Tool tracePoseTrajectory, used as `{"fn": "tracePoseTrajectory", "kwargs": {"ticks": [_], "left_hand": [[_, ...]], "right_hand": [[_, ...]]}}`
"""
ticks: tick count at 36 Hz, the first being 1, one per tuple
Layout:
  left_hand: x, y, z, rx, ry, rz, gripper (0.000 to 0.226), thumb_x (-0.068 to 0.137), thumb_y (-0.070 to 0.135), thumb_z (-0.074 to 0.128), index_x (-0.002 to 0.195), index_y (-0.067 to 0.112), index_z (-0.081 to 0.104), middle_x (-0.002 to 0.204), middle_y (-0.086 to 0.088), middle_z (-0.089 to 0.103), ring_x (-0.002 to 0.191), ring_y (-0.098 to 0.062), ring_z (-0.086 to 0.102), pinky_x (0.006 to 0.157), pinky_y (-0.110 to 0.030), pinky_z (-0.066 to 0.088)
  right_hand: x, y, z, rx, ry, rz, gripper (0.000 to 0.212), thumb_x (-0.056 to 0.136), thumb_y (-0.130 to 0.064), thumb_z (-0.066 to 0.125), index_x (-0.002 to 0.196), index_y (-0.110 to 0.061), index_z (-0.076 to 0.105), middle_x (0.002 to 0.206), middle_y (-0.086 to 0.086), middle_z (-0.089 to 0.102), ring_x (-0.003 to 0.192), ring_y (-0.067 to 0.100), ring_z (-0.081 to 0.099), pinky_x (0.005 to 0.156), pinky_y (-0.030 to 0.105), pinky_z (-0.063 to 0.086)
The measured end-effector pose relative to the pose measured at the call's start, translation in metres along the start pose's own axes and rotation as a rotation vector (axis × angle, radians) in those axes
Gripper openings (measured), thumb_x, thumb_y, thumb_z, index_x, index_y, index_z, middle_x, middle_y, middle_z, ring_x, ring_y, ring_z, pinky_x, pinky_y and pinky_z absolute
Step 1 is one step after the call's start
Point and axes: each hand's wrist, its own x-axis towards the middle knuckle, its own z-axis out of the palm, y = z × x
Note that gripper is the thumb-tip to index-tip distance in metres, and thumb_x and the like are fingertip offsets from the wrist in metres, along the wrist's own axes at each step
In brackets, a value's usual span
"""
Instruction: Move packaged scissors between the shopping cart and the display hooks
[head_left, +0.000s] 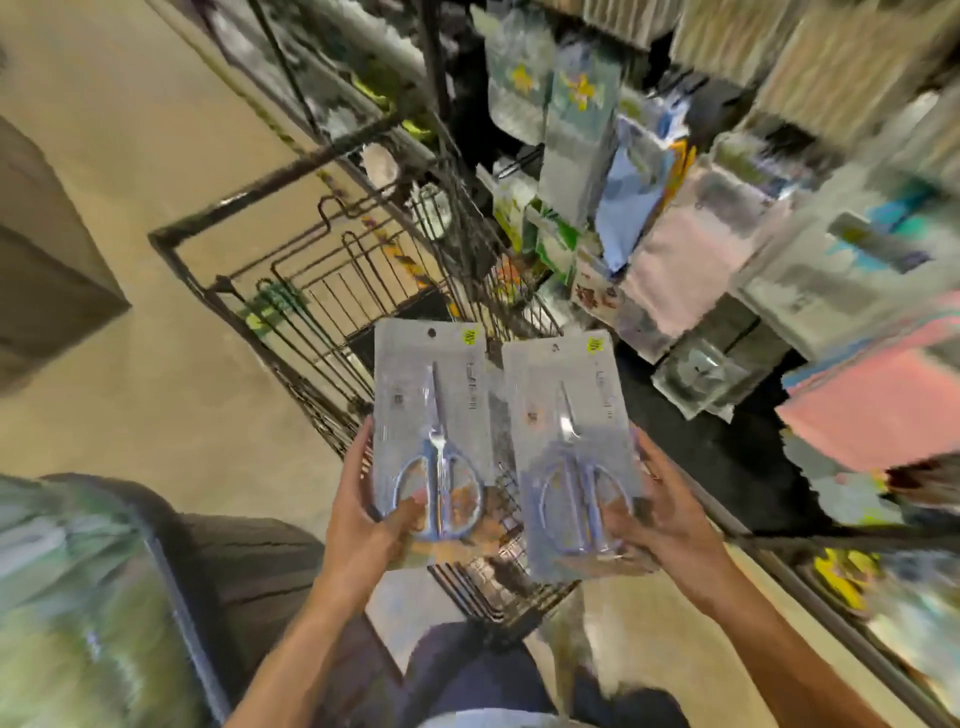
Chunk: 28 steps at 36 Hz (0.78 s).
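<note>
- Two packs of scissors are held side by side above the shopping cart (311, 291), one in each hand.
- The left pack (431, 415) is a pale grey card under clear plastic, with a round hang hole at the top, a small yellow sticker in the upper right corner, and scissors with silver blades pointing up and blue loop handles at the bottom.
- The right pack (569, 447) looks the same, tilted slightly to the right; its print is too blurred to read.
- The left hand (363, 519) grips the lower left edge of its pack: the fingers curl behind the card and the thumb presses on the front over the handles.
- The right hand (660, 519) grips the lower right edge of its pack, thumb on the front, fingers wrapped behind.
- The two packs sit just beside each other, inner edges nearly touching.
- The cart is a black wire basket standing on a beige floor (130, 171).
- To the right hang blurred rows of packaged goods (582, 119).
</note>
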Motion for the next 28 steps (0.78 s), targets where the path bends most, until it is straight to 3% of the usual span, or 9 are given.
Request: {"fn": "tracePoseTrajectory", "kwargs": {"ticks": [2, 7, 9, 12, 16, 19, 21, 25, 28], "left_hand": [[-0.021, 0.014, 0.016, -0.011, 0.0, 0.03, 0.092, 0.078, 0.012, 0.085, 0.148, 0.046, 0.036, 0.135, 0.012, 0.066, 0.12, -0.013, 0.066, 0.089, -0.024, 0.057], [-0.08, 0.039, 0.071, -0.044, -0.044, 0.091, 0.093, 0.081, 0.01, 0.083, 0.148, 0.054, 0.034, 0.145, 0.01, 0.058, 0.127, -0.017, 0.061, 0.106, -0.052, 0.049], [-0.103, 0.048, 0.097, -0.053, -0.069, 0.114, 0.092, 0.082, 0.007, 0.079, 0.146, 0.056, 0.035, 0.144, 0.008, 0.059, 0.126, -0.021, 0.063, 0.102, -0.053, 0.052], [-0.132, 0.059, 0.132, -0.078, -0.09, 0.132, 0.095, 0.08, 0.004, 0.079, 0.143, 0.061, 0.036, 0.143, 0.005, 0.06, 0.122, -0.025, 0.065, 0.091, -0.048, 0.059], [-0.164, 0.073, 0.17, -0.085, -0.149, 0.158, 0.095, 0.081, 0.001, 0.076, 0.145, 0.058, 0.036, 0.134, 0.0, 0.067, 0.111, -0.026, 0.071, 0.076, -0.039, 0.064], [-0.184, 0.084, 0.19, -0.05, -0.194, 0.202, 0.095, 0.08, 0.009, 0.081, 0.142, 0.063, 0.034, 0.139, 0.001, 0.064, 0.114, -0.028, 0.07, 0.087, -0.054, 0.06], [-0.192, 0.092, 0.2, -0.026, -0.22, 0.225, 0.093, 0.078, 0.02, 0.086, 0.139, 0.067, 0.034, 0.133, 0.015, 0.064, 0.113, -0.026, 0.07, 0.091, -0.057, 0.057], [-0.203, 0.112, 0.227, -0.043, -0.308, 0.264, 0.088, 0.083, 0.012, 0.082, 0.136, 0.066, 0.037, 0.106, 0.036, 0.07, 0.101, -0.009, 0.073, 0.071, -0.031, 0.063], [-0.205, 0.124, 0.243, -0.067, -0.365, 0.325, 0.095, 0.079, 0.006, 0.085, 0.145, 0.056, 0.038, 0.122, 0.025, 0.069, 0.107, -0.01, 0.072, 0.077, -0.031, 0.063]], "right_hand": [[-0.027, -0.007, -0.019, -0.013, 0.016, -0.051, 0.086, 0.083, 0.011, 0.068, 0.148, -0.037, 0.039, 0.131, -0.006, 0.067, 0.11, 0.017, 0.069, 0.088, 0.037, 0.06], [-0.095, -0.022, -0.071, -0.049, 0.123, -0.157, 0.091, 0.08, 0.015, 0.07, 0.151, -0.03, 0.034, 0.132, -0.011, 0.066, 0.101, 0.005, 0.068, 0.083, 0.021, 0.055], [-0.123, -0.027, -0.091, -0.033, 0.168, -0.183, 0.091, 0.083, 0.016, 0.069, 0.15, -0.036, 0.035, 0.134, -0.003, 0.066, 0.101, 0.01, 0.071, 0.077, 0.023, 0.056], [-0.164, -0.035, -0.119, 0.037, 0.24, -0.18, 0.087, 0.088, 0.006, 0.071, 0.148, -0.047, 0.036, 0.122, 0.006, 0.07, 0.074, 0.005, 0.07, 0.058, 0.024, 0.055], [-0.207, -0.041, -0.152, 0.092, 0.352, -0.243, 0.088, 0.081, 0.011, 0.069, 0.15, -0.032, 0.036, 0.121, 0.003, 0.073, 0.097, 0.025, 0.073, 0.085, 0.036, 0.06], [-0.235, -0.042, -0.169, 0.122, 0.433, -0.28, 0.086, 0.082, 0.017, 0.066, 0.149, -0.029, 0.038, 0.122, -0.003, 0.073, 0.107, 0.02, 0.072, 0.085, 0.03, 0.059], [-0.25, -0.045, -0.175, 0.128, 0.478, -0.311, 0.082, 0.084, 0.015, 0.066, 0.148, -0.03, 0.04, 0.128, -0.002, 0.07, 0.115, 0.024, 0.068, 0.088, 0.031, 0.058], [-0.281, -0.058, -0.185, 0.109, 0.556, -0.382, 0.078, 0.089, 0.013, 0.063, 0.15, -0.027, 0.036, 0.132, -0.003, 0.067, 0.117, 0.026, 0.067, 0.089, 0.032, 0.058], [-0.304, -0.068, -0.185, 0.069, 0.638, -0.412, 0.076, 0.091, 0.006, 0.064, 0.15, -0.033, 0.036, 0.133, -0.003, 0.067, 0.117, 0.026, 0.067, 0.094, 0.038, 0.057]]}}
